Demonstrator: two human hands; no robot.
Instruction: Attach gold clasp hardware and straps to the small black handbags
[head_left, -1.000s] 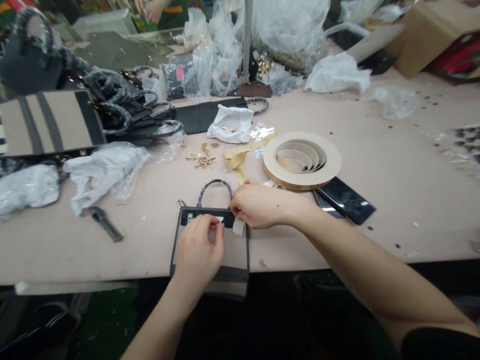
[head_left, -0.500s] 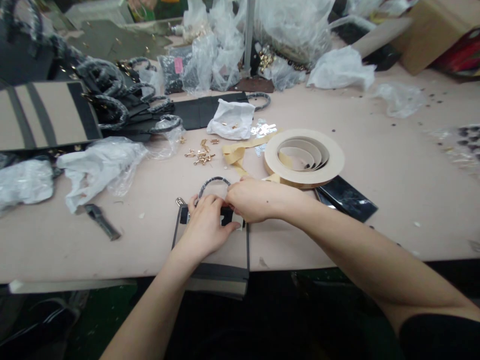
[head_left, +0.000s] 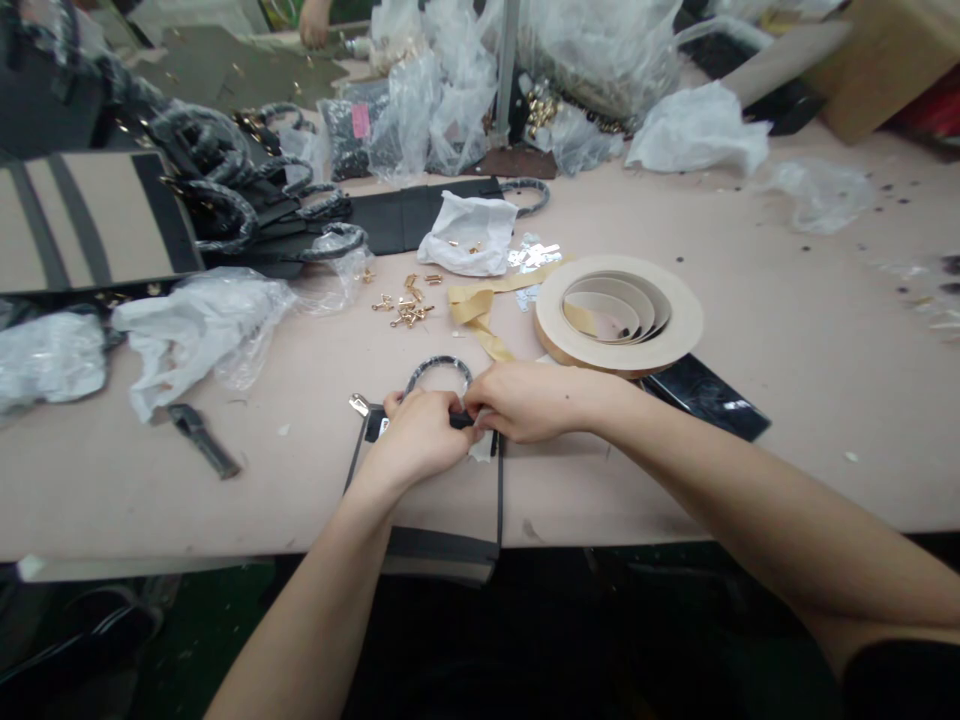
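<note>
A long desk with a pink-beige top fills the view, crowded with clear plastic wrap and a cardboard box at the far right. At the far end, a co-worker's hand shows beyond the clutter. Along the left side lies a pile of black bags with braided handles, next to a beige panel with dark stripes.

At the near edge, a small beige bag with black trim lies flat, its lower end hanging over the desk edge. Its dark curved handle points away from the person. Both hands work at the top of this bag. The left hand and right hand meet over a black strip, and the fingers of both hands pinch it from either side. A white paper tab sticks out just below the right hand, and a metal clasp sits just left of the bag.

Beyond the right hand stands a wide roll of tan tape, with a loose length of tape beside it and small gold fittings further left.
</note>
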